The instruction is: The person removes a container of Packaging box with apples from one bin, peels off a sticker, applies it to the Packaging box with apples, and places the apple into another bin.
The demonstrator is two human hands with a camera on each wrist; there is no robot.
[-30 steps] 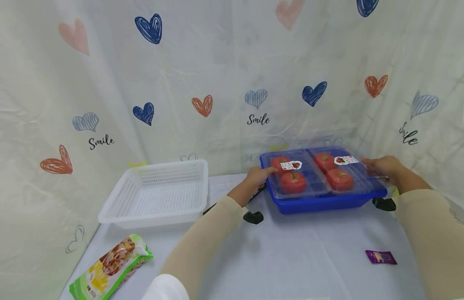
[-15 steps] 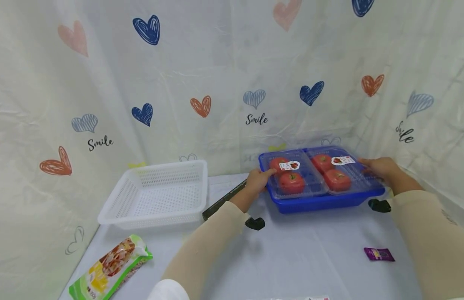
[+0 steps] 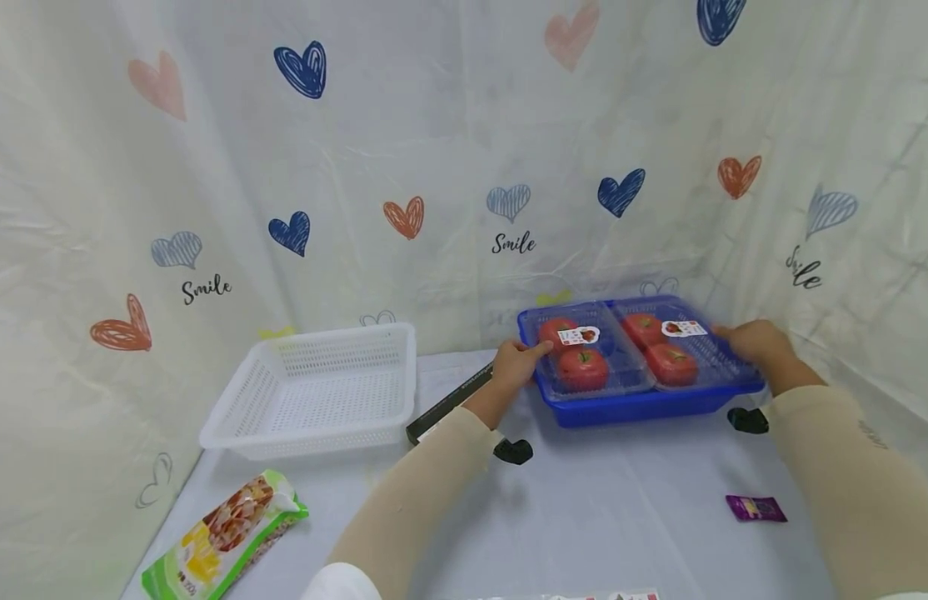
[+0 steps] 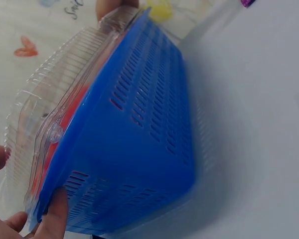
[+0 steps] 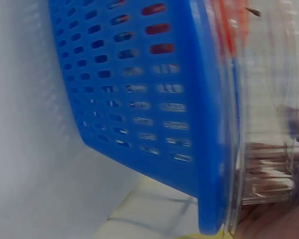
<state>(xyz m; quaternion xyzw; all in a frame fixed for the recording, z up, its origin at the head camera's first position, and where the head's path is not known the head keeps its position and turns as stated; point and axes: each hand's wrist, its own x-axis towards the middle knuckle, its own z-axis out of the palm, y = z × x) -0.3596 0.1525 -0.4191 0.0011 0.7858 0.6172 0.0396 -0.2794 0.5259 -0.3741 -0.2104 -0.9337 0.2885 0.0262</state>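
A blue plastic basket [image 3: 636,409] with slotted sides stands at the back right of the table. Two clear plastic packs lie side by side in it, the left pack [image 3: 621,377] and the right pack [image 3: 722,367], each with red tomatoes [image 3: 584,369] and a white label. My left hand [image 3: 515,367] grips the left end, fingers [image 4: 57,214] under the rim and thumb up by the pack's clear lid [image 4: 55,69]. At the opposite end my right hand [image 3: 760,346] holds the basket's rim, partly hidden behind the clear plastic in the right wrist view.
A white perforated basket [image 3: 329,433] stands at the left. Beside it lies a long black box [image 3: 449,404], partly behind my left forearm. A green food bag [image 3: 224,533] lies front left, a small purple packet [image 3: 756,508] front right. A patterned curtain [image 3: 449,125] backs the table.
My left forearm has shifted slightly, uncovering more of the black box. The view has shifted a little, and a printed strip shows at the bottom edge. Both hands stay on the blue basket.
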